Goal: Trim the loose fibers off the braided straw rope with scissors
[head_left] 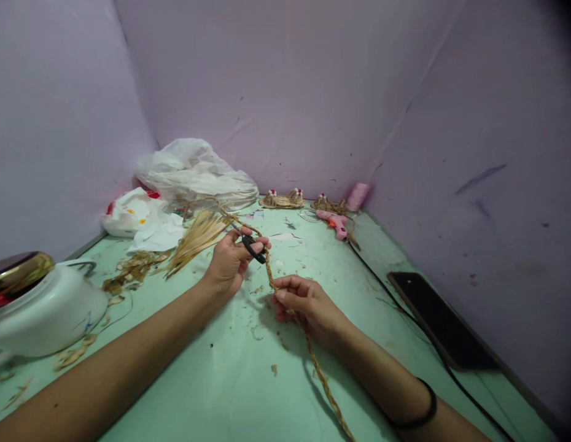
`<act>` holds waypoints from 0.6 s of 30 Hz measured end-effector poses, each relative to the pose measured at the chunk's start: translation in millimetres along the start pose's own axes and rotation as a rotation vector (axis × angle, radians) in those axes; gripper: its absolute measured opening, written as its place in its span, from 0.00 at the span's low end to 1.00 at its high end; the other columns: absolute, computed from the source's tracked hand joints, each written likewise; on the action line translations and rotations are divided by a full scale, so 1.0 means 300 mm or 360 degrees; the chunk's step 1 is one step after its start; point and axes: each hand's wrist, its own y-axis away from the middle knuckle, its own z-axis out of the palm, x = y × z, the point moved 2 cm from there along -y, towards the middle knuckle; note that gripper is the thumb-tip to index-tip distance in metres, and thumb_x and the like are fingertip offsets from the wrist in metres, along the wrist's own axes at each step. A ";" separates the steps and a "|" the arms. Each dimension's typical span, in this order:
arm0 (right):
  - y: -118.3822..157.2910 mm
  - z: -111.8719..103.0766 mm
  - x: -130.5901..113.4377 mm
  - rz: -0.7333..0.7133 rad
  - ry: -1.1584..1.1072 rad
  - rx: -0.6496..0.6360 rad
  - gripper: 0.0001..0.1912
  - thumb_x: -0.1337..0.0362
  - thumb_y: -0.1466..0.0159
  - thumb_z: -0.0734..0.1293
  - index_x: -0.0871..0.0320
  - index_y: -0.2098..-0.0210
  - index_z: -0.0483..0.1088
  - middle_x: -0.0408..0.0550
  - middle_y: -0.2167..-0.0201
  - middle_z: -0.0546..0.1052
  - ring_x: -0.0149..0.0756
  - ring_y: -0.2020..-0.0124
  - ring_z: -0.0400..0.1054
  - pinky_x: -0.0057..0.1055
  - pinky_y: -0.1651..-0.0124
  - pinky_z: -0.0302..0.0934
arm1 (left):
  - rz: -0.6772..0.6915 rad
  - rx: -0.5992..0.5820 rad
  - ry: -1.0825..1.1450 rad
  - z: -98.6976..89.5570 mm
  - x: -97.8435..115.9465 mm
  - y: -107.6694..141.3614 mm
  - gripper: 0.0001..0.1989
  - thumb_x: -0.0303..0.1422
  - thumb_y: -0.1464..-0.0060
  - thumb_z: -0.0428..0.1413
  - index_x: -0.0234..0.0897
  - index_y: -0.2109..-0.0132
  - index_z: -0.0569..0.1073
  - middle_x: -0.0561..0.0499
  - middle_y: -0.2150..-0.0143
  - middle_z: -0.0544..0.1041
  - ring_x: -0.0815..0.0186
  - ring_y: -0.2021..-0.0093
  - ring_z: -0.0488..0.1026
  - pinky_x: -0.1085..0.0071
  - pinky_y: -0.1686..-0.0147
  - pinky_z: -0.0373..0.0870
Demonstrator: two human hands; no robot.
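A long braided cord (320, 371) of tan plant fibre runs from the near edge up through both hands and on toward the back left. My right hand (308, 305) pinches it between thumb and fingers over the middle of the table. Just beyond, my left hand (233, 258) is closed around black-handled scissors (254, 247), their blades pointing up and left. The cord also passes by the fingertips of this hand; whether they grip it is hard to see. Dry straw-like strips (198, 238) lie behind my left hand.
A pink glue gun (332, 223) with a black cable lies at the back right, near a pink thread spool (358, 196). A phone (439, 319) rests along the right wall. White plastic bags (198, 172) fill the back left; a white pot (50, 310) stands at the left.
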 end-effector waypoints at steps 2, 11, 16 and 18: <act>-0.001 -0.001 0.000 -0.0057 0.0031 0.0055 0.14 0.61 0.54 0.71 0.60 0.69 0.68 0.41 0.79 0.71 0.26 0.81 0.63 0.27 0.74 0.59 | 0.0013 -0.0020 -0.0029 0.003 -0.009 0.004 0.21 0.23 0.66 0.60 0.37 0.64 0.60 0.52 0.72 0.77 0.66 0.68 0.74 0.71 0.64 0.65; -0.003 -0.006 0.003 -0.0098 -0.0048 0.0122 0.18 0.63 0.58 0.74 0.62 0.70 0.69 0.39 0.81 0.68 0.26 0.80 0.62 0.28 0.74 0.63 | 0.0049 0.0002 -0.0067 -0.009 -0.029 -0.010 0.21 0.25 0.67 0.61 0.37 0.64 0.60 0.52 0.71 0.77 0.66 0.67 0.74 0.72 0.65 0.64; -0.002 -0.008 0.003 -0.0089 -0.0166 0.0090 0.19 0.66 0.58 0.74 0.62 0.65 0.71 0.38 0.81 0.67 0.25 0.81 0.62 0.26 0.76 0.63 | -0.0055 0.0027 -0.0161 -0.025 -0.037 -0.024 0.19 0.25 0.65 0.60 0.37 0.64 0.60 0.52 0.73 0.76 0.66 0.69 0.74 0.72 0.68 0.66; -0.004 -0.013 0.000 -0.0066 -0.0219 0.0088 0.20 0.68 0.56 0.72 0.61 0.62 0.71 0.38 0.81 0.68 0.24 0.81 0.61 0.24 0.77 0.62 | -0.0195 0.0021 -0.0323 -0.034 -0.034 -0.028 0.18 0.27 0.65 0.59 0.36 0.64 0.62 0.51 0.74 0.75 0.66 0.72 0.73 0.70 0.70 0.67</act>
